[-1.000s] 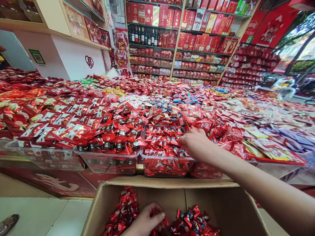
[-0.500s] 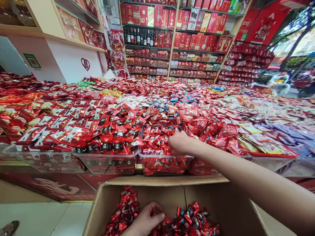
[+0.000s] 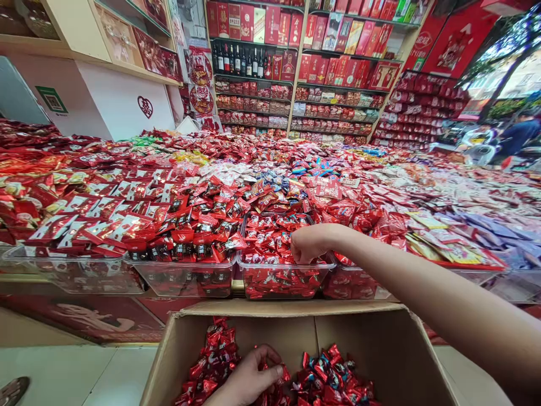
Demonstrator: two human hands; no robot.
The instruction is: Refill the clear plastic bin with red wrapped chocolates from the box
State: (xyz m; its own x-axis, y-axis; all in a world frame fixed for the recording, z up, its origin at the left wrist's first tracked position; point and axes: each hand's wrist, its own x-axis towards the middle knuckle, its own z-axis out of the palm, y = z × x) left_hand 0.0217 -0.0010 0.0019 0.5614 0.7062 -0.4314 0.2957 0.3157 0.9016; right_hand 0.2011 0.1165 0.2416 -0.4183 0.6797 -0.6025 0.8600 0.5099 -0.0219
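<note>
The right hand (image 3: 305, 246) has shifted left over the tub (image 3: 270, 265), its grasp hidden; below it, the left hand (image 3: 256, 375) pinches a candy (image 3: 285, 373).

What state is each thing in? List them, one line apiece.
Left hand: fingers curled, at candies in the carton; whether it holds one is unclear
Right hand: fingers curled down over the bin; contents of its grip hidden
Carton: open, partly filled
Candies: wrapped, piled loosely in the carton
Bin: open-topped, well filled with wrapped candies
Bottles: upright on a shelf
Red boxes: standing in rows
</note>
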